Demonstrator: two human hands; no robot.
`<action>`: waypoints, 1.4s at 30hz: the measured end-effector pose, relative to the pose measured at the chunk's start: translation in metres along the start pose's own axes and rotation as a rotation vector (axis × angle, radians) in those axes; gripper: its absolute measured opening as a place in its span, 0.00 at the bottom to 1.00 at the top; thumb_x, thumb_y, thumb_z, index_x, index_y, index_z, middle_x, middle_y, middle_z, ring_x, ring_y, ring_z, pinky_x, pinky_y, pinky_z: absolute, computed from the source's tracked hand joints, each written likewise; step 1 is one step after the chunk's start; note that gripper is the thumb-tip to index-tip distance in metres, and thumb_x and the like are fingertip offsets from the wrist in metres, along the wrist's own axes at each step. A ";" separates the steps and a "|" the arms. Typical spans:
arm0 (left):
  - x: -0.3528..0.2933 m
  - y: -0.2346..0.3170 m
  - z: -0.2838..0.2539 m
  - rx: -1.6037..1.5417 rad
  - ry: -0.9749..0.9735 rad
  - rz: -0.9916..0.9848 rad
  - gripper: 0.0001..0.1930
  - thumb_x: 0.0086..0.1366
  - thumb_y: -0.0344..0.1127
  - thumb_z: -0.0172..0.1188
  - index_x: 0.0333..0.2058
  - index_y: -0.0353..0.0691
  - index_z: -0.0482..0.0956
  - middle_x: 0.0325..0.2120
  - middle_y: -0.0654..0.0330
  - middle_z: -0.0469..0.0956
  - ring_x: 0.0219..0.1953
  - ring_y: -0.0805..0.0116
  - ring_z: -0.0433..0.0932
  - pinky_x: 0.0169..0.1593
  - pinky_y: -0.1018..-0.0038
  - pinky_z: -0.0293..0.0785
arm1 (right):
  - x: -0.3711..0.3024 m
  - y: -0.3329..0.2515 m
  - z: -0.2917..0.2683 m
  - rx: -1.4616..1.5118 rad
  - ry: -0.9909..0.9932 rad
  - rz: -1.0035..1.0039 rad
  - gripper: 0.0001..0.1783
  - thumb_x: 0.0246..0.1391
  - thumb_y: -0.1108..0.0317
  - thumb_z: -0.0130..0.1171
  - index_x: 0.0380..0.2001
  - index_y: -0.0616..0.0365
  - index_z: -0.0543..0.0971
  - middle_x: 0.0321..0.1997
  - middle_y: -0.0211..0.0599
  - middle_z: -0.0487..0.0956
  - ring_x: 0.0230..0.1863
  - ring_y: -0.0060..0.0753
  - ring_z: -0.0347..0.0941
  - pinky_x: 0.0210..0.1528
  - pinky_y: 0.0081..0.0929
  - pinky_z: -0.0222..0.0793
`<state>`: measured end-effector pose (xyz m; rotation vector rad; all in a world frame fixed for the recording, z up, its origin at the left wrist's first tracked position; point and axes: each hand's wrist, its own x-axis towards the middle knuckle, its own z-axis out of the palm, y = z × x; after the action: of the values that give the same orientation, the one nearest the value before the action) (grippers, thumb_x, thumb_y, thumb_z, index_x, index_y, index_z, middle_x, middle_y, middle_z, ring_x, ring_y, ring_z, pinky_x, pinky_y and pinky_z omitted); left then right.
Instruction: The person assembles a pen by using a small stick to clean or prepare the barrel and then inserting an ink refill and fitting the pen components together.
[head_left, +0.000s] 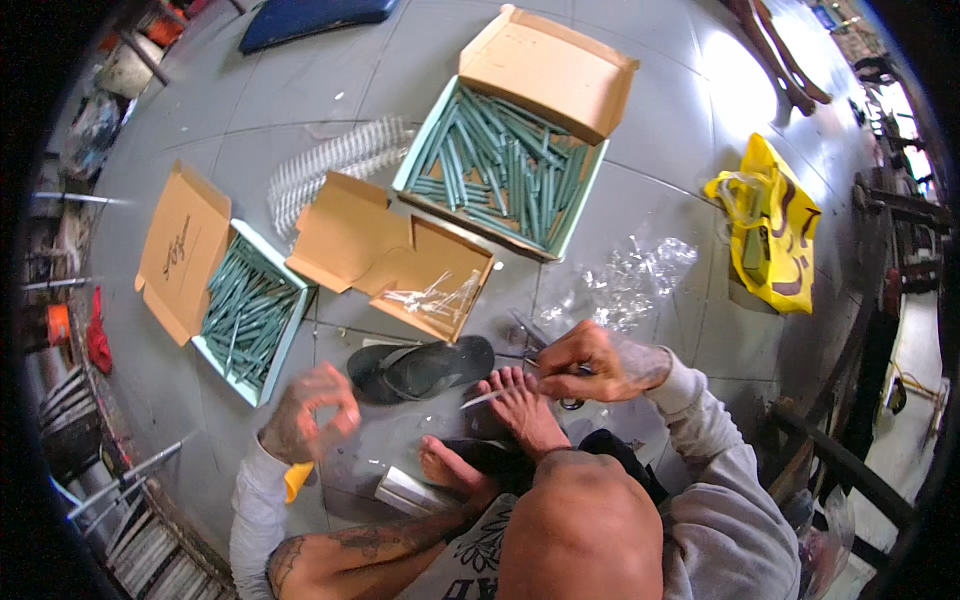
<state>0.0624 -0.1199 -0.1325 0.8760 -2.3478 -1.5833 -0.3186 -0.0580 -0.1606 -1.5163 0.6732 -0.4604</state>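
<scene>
My right hand (pixel 592 362) is closed, thumb and fingers pinching a slender pale stick (pixel 482 399) that points left over my bare foot. Close to that hand are a grey metal tool part (pixel 528 326) and a dark loop (pixel 572 404), perhaps one pair of scissors; whether the hand also grips it is hidden. Over the floor to the left, my left hand (pixel 312 408) has its fingers curled but apart, with nothing visible in them. Between the hands lies a black flip-flop (pixel 420 370). Beyond it, a small open cardboard box (pixel 455 252) holds several thin whitish sticks (pixel 435 297).
A large open box (pixel 582 222) and a smaller one (pixel 298 318) hold many slim teal sticks. Clear ridged plastic trays (pixel 335 160) and crumpled clear plastic (pixel 630 285) lie nearby. A yellow bag (pixel 775 225) stands right; a small white box (pixel 412 492) is by my foot.
</scene>
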 end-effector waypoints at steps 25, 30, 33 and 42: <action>0.015 0.039 0.017 -0.369 0.547 -0.372 0.10 0.64 0.39 0.68 0.35 0.38 0.83 0.27 0.64 0.82 0.29 0.80 0.74 0.39 0.79 0.67 | 0.119 -0.004 0.061 0.751 0.374 -0.145 0.09 0.64 0.73 0.56 0.45 0.65 0.77 0.39 0.33 0.81 0.34 0.21 0.74 0.36 0.21 0.71; 0.015 0.044 0.014 -0.281 0.529 -0.373 0.09 0.63 0.38 0.68 0.35 0.38 0.83 0.29 0.63 0.82 0.32 0.77 0.77 0.42 0.77 0.68 | 0.120 -0.001 0.063 0.644 0.406 -0.134 0.08 0.65 0.73 0.56 0.43 0.67 0.78 0.37 0.36 0.82 0.33 0.21 0.75 0.36 0.22 0.72; 0.017 0.045 0.015 -0.113 0.559 -0.254 0.09 0.63 0.37 0.67 0.34 0.37 0.83 0.29 0.64 0.82 0.32 0.78 0.74 0.41 0.77 0.68 | 0.119 -0.005 0.065 0.586 0.399 -0.134 0.08 0.65 0.73 0.56 0.42 0.67 0.78 0.37 0.36 0.82 0.33 0.21 0.75 0.36 0.22 0.73; 0.014 0.055 0.013 -0.220 0.550 -0.334 0.08 0.62 0.38 0.68 0.32 0.39 0.84 0.29 0.67 0.81 0.34 0.79 0.72 0.42 0.77 0.66 | 0.121 -0.016 0.067 0.747 0.384 -0.216 0.08 0.66 0.74 0.55 0.44 0.67 0.78 0.33 0.35 0.81 0.35 0.24 0.77 0.38 0.24 0.73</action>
<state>0.0247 -0.1031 -0.0918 1.4792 -1.6804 -1.4275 -0.1825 -0.0884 -0.1631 -0.7924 0.5380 -1.0544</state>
